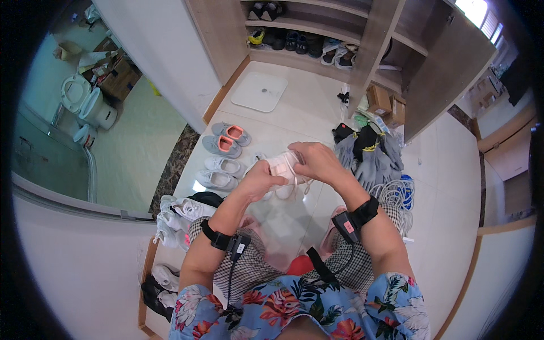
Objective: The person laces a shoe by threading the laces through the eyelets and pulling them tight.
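Between my two hands is a white lace-up shoe (284,166), raised above the tiled floor. My left hand (261,180) grips its left side, thumb across the near part. On the opposite side, my right hand (316,161) has its fingers around the shoe's edge near the laces. Loose lace ends hang down by my right fingers. Partly hidden below are other white shoes (284,192) on the floor. Just left of my left hand sits a pair of white shoes (217,179), and beyond it a pair of grey shoes with orange lining (223,145).
More white shoes (191,209) lie by my left knee. Grey gloves (374,165) and a coiled white cable (393,193) are piled on the right. Ahead are a white bathroom scale (260,87) and an open shoe cabinet (306,25). Its door (450,68) juts out right.
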`<state>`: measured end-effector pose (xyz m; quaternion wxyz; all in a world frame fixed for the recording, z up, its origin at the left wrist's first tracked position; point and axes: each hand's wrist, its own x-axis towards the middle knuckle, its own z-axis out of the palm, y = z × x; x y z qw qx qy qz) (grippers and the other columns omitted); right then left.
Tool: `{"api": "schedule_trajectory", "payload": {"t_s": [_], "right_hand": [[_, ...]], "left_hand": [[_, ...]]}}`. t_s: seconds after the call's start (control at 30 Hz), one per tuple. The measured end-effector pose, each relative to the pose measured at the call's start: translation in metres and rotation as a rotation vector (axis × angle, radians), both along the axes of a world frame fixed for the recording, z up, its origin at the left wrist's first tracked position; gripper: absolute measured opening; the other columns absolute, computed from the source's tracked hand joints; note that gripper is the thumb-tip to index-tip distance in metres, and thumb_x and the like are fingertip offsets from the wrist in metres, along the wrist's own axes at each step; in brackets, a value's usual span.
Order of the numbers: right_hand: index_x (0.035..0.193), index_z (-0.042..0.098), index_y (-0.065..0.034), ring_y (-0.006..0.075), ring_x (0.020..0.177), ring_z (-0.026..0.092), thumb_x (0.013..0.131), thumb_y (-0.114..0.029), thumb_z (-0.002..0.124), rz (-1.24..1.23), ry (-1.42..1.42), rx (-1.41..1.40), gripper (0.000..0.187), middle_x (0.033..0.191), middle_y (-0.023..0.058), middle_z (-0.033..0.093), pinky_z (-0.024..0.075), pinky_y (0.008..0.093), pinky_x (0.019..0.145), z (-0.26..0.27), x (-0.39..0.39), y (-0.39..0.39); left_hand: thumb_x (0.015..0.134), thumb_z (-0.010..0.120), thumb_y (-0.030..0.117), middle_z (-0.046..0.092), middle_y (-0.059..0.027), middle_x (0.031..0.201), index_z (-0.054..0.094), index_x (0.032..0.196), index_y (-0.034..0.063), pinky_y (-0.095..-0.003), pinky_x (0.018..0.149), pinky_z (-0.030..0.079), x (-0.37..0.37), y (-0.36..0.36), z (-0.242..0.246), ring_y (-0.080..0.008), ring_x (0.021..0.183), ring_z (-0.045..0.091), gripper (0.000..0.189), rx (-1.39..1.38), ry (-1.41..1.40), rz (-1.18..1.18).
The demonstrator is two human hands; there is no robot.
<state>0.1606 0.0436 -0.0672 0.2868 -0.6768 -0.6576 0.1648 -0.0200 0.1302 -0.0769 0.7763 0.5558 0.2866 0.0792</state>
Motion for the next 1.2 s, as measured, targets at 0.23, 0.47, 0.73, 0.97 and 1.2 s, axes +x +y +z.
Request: {"api": "schedule_trajectory", "payload": {"t_s": [0.23, 0.47, 0.73, 0.97, 1.2], "right_hand": [[0.105, 0.062, 0.0004, 0.0181, 0.078, 0.063, 0.069, -0.003, 0.065, -0.115, 0.669, 0.09, 0.036, 0.076, 0.0103, 0.062, 0.0501, 0.0302, 0.072, -0.007, 0.012, 0.002], [0.102, 0.066, -0.0002, 0.0194, 0.079, 0.064, 0.08, 0.008, 0.055, -0.147, 0.462, 0.27, 0.026, 0.092, 0.0126, 0.067, 0.0504, 0.0276, 0.072, -0.002, 0.008, -0.006], [0.093, 0.068, -0.0033, 0.0257, 0.07, 0.064, 0.079, -0.003, 0.063, -0.12, 0.371, 0.063, 0.015, 0.082, 0.016, 0.065, 0.0502, 0.0323, 0.064, 0.024, -0.011, -0.013], [0.084, 0.067, -0.0041, 0.031, 0.075, 0.062, 0.078, -0.01, 0.065, -0.031, 0.127, 0.265, 0.009, 0.08, 0.0112, 0.063, 0.0495, 0.0382, 0.066, 0.009, -0.011, -0.011], [0.08, 0.066, -0.0051, 0.0283, 0.081, 0.06, 0.074, -0.009, 0.064, -0.077, -0.028, 0.273, 0.007, 0.079, 0.0092, 0.059, 0.0496, 0.0377, 0.068, 0.013, -0.018, -0.012]], "left_hand": [[0.087, 0.059, 0.005, 0.066, -0.0114, 0.099, 0.06, 0.106, -0.007, -0.0289, 0.073, 0.053, 0.007, -0.003, 0.001, -0.0181, 0.086, 0.065, 0.023, -0.037, 0.017, 0.263], [0.081, 0.062, -0.001, 0.065, -0.0126, 0.102, 0.057, 0.111, -0.0074, -0.0299, 0.077, 0.053, 0.007, 0.01, -0.012, -0.019, 0.088, 0.065, 0.031, -0.142, -0.008, 0.274], [0.073, 0.061, -0.01, 0.065, -0.0132, 0.101, 0.058, 0.109, -0.0072, -0.0315, 0.076, 0.055, 0.006, 0.009, -0.005, -0.0217, 0.085, 0.067, 0.036, -0.084, -0.073, 0.247], [0.073, 0.062, -0.008, 0.066, -0.013, 0.1, 0.059, 0.108, -0.0071, -0.0317, 0.076, 0.055, 0.006, 0.011, -0.008, -0.0217, 0.085, 0.067, 0.035, -0.101, -0.105, 0.302], [0.071, 0.06, -0.01, 0.066, -0.0137, 0.1, 0.059, 0.108, -0.0072, -0.0316, 0.077, 0.055, 0.006, 0.007, -0.002, -0.022, 0.087, 0.067, 0.036, -0.092, -0.144, 0.293]]}}
